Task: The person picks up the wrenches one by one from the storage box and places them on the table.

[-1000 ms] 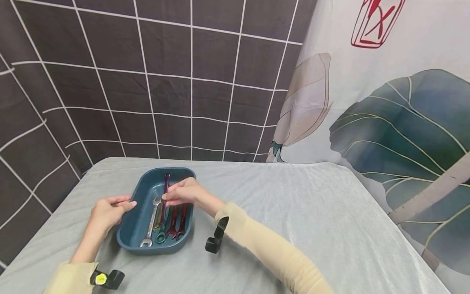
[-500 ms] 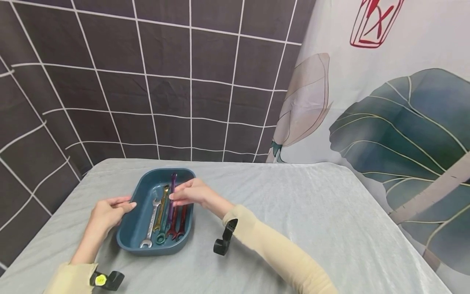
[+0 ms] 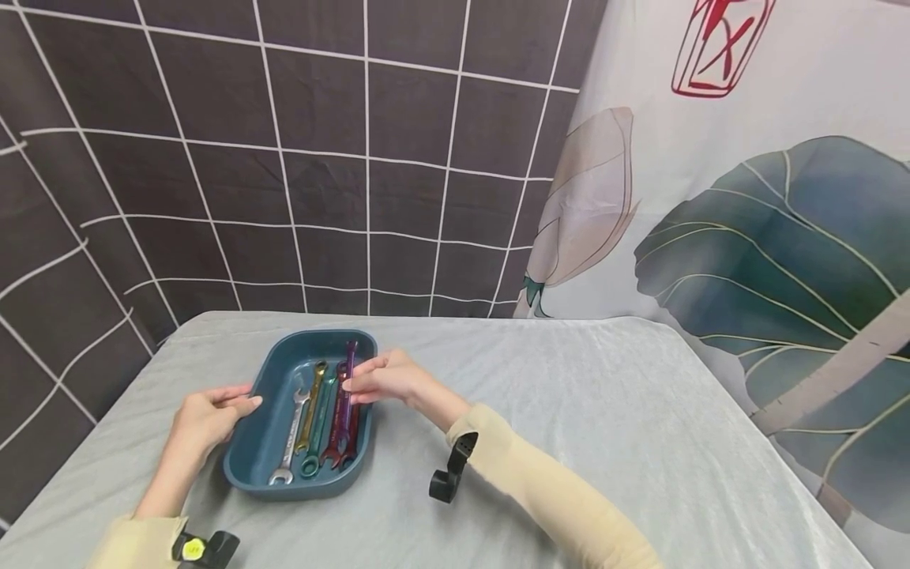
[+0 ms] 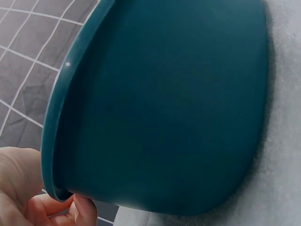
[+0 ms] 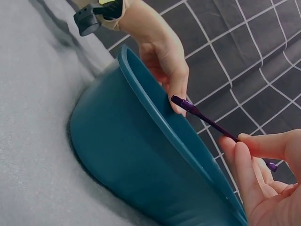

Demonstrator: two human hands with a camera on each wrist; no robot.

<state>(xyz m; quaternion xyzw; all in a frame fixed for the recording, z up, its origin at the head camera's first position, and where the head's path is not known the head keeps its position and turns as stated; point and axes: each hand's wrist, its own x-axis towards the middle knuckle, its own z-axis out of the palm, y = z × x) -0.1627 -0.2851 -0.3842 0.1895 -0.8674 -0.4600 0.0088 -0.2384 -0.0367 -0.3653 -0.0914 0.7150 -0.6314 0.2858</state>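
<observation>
My right hand [image 3: 392, 381] pinches a purple combination wrench [image 5: 211, 123] between thumb and fingertips. Raised over the right side of a blue plastic bin [image 3: 245, 450], the wrench overlaps the red wrenches in the head view. At the bin's left wall my left hand [image 3: 201, 423] holds the rim, thumb over the edge and fingers outside. Inside lie, from left to right, a silver wrench [image 3: 292, 436], a gold wrench [image 3: 311, 409], a green wrench [image 3: 320, 425], a red wrench [image 3: 332, 450] and a darker red wrench [image 3: 353, 438], partly hidden.
The bin stands at the left of a table under a pale grey cloth [image 3: 554, 411]. A dark curtain [image 3: 320, 197] with white grid lines hangs behind, and a leaf-print curtain [image 3: 775, 253] on the right. Each wrist wears a black camera mount [image 3: 449, 470].
My right hand has moved rightward with the purple wrench, from above the gold and green wrenches to above the red ones. The left hand keeps its place at the rim.
</observation>
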